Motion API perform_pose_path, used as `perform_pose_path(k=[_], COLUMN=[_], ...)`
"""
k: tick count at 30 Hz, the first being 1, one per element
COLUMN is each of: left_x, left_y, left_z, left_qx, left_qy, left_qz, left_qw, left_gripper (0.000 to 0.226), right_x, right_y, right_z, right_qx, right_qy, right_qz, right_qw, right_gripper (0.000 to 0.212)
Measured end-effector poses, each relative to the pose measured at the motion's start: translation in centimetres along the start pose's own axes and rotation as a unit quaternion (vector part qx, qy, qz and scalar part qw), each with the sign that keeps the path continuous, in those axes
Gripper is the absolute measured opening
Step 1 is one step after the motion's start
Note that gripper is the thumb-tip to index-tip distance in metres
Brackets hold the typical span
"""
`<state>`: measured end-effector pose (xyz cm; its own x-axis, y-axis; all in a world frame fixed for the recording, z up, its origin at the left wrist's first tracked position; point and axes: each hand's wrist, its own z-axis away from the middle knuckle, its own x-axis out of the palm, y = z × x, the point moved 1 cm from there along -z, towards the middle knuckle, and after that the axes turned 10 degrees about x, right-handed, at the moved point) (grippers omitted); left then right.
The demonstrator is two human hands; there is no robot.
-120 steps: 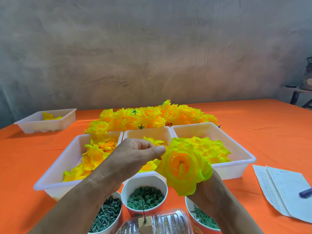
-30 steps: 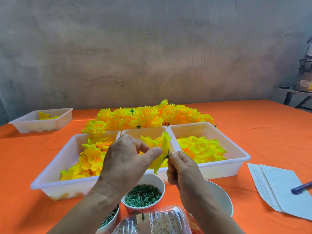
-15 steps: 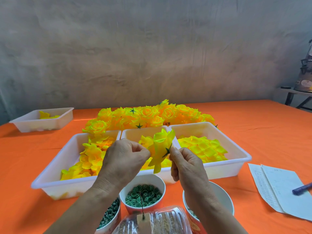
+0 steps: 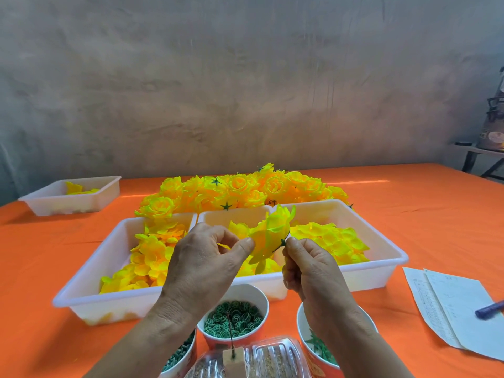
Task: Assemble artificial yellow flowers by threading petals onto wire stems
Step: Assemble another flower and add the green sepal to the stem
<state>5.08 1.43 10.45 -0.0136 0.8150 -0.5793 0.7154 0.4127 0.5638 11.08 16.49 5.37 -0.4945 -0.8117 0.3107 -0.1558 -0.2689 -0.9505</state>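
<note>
Both hands up over the middle tray (image 4: 218, 215): left hand (image 4: 203, 264) pinches a petal edge of the flower (image 4: 270, 236) between thumb and forefinger, right hand (image 4: 309, 266) pinches its green base from the other side. Flower held sideways, clear of the trays. Finished flowers (image 4: 245, 190) heaped on the table (image 4: 409, 214) behind; cup of green rings (image 4: 233, 320) below the hands.

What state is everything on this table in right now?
Flower: held up between both hands.
Left hand: pinching a petal.
Right hand: pinching the green base.
Left tray: heaped with petals.
Right tray: partly filled.
Far tray: nearly empty.
Ring cup: well filled.
Pen: lying on papers.
</note>
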Motion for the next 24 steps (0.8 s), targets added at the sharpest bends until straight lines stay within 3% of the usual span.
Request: perform_pose_path(k=[3, 5, 9, 11, 13, 17, 19, 21, 24], left_x=[0.3, 0.4, 0.9, 0.8, 0.5, 0.5, 0.7, 0.9, 1.1], left_y=[-0.4, -0.3, 0.2, 0.0, -0.2, -0.5, -0.7, -1.0, -1.1], left_z=[-0.1, 0.0, 0.1, 0.0, -0.1, 0.0, 0.0, 0.0, -0.1], left_qx=[-0.055, -0.121, -0.274, -0.327, -0.35, -0.359, -0.355, -0.35, -0.326], left_qy=[-0.015, -0.039, -0.054, -0.06, -0.078, -0.101, -0.1, -0.085, -0.063], left_qz=[0.057, 0.171, 0.406, 0.459, 0.478, 0.494, 0.505, 0.508, 0.501], left_qw=[0.997, 0.977, 0.87, 0.824, 0.802, 0.785, 0.781, 0.783, 0.799], left_gripper=[0.036, 0.035, 0.036, 0.037, 0.033, 0.023, 0.034, 0.044, 0.03], right_x=[-0.1, -0.1, -0.1, -0.2, -0.5, -0.8, -0.9, -0.9, -0.6], right_y=[0.2, 0.3, 0.2, 0.1, -0.2, -0.7, -0.9, -0.9, -0.6], right_z=[0.0, 0.0, 0.2, 0.2, 0.2, 0.3, 0.4, 0.4, 0.4], right_qx=[-0.024, -0.047, -0.1, -0.124, -0.139, -0.141, -0.123, -0.091, -0.037], right_qy=[-0.001, -0.001, -0.01, -0.015, -0.024, -0.063, -0.079, -0.093, -0.115], right_qz=[-0.001, 0.007, 0.034, 0.045, 0.054, 0.072, 0.067, 0.033, -0.053], right_qw=[1.0, 0.999, 0.994, 0.991, 0.988, 0.985, 0.987, 0.991, 0.991], right_gripper=[0.032, 0.032, 0.027, 0.025, 0.024, 0.024, 0.021, 0.023, 0.019])
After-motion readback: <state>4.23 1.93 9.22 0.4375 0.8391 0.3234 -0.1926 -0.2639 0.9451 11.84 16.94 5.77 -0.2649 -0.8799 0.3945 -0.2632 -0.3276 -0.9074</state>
